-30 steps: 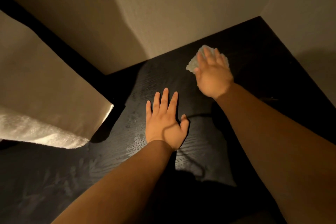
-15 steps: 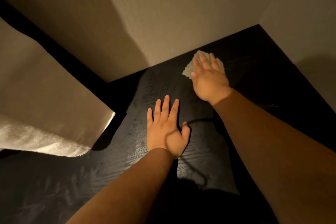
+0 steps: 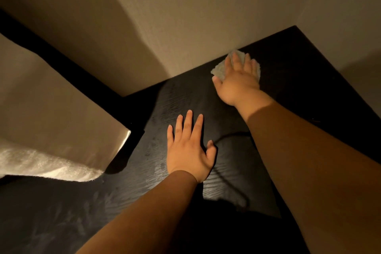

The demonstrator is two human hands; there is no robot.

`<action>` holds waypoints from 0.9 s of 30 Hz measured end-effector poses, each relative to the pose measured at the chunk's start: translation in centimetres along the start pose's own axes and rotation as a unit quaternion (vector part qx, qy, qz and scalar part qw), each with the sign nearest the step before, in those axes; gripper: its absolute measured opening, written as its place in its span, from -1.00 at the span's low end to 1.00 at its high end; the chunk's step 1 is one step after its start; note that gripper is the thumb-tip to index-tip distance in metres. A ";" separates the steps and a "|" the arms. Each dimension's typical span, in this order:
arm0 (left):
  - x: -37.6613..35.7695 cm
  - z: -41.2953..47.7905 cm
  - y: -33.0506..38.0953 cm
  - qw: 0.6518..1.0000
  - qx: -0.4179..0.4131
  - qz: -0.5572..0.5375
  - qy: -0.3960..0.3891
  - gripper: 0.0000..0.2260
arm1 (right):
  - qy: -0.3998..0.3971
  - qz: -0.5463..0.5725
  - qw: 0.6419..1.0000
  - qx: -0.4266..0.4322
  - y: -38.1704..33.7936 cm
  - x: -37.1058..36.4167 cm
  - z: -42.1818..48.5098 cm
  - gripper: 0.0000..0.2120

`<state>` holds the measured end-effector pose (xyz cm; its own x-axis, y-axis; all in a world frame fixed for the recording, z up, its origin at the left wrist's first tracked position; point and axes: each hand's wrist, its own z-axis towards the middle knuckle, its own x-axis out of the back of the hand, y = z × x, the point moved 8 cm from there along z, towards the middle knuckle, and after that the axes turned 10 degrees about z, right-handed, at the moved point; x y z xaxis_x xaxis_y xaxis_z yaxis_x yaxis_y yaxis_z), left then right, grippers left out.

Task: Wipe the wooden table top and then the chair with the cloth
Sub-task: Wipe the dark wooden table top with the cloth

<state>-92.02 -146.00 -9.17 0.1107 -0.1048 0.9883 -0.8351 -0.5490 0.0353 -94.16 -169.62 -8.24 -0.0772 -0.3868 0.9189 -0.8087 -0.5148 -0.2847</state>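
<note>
The dark wooden table top [image 3: 127, 187] fills the lower half of the head view, its grain showing damp streaks. A small pale cloth [image 3: 219, 68] lies near the table's far edge by the wall. My right hand [image 3: 237, 80] presses flat on the cloth with straight fingers, covering most of it. My left hand [image 3: 189, 148] rests flat on the table nearer to me, fingers spread, holding nothing. No chair is visible.
A beige wall [image 3: 185, 16] meets the table's far edge and turns a corner at the right. At the left a white towel [image 3: 41, 163] hangs beside the table. A thin dark cable [image 3: 237, 181] curves across the table between my arms.
My right hand has slid the cloth farther away, up to the table's far edge by the wall. My left hand stays flat in the same spot.
</note>
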 end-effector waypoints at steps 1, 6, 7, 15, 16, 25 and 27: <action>0.0 -0.1 0.0 1.000 -0.001 0.002 -0.002 -0.31 | -0.005 0.000 1.000 0.025 -1.4 -0.6 -1.1 -0.26; 0.1 0.0 0.1 1.000 -0.006 -0.006 0.001 -0.30 | -0.001 0.012 0.979 0.205 -4.0 -3.4 -8.8 -0.38; 0.1 0.0 0.0 1.000 -0.005 -0.004 0.003 -0.31 | -0.020 0.008 0.976 0.219 -3.7 -3.3 -8.5 -0.41; -0.1 0.0 -0.1 1.000 0.002 0.009 -0.003 -0.33 | 0.005 0.017 0.998 0.054 -1.8 -0.2 0.2 -0.41; -0.2 -0.1 -0.1 1.000 0.002 0.011 -0.005 -0.33 | 0.000 0.014 0.996 0.085 -2.8 -0.8 -0.9 -0.42; -0.1 -0.1 -0.1 1.000 -0.004 0.005 0.006 -0.33 | 0.077 0.060 0.984 0.148 0.0 -0.6 -8.3 -0.47; -0.1 0.0 -0.1 1.000 -0.005 0.004 0.006 -0.33 | 0.107 0.076 0.985 0.114 1.4 0.6 -8.8 -0.51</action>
<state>-91.96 -145.95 -9.22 0.0974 -0.0997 0.9902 -0.8418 -0.5391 0.0285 -100.45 -163.87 -5.70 -0.3287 -0.3158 0.8901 -0.6275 -0.6314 -0.4557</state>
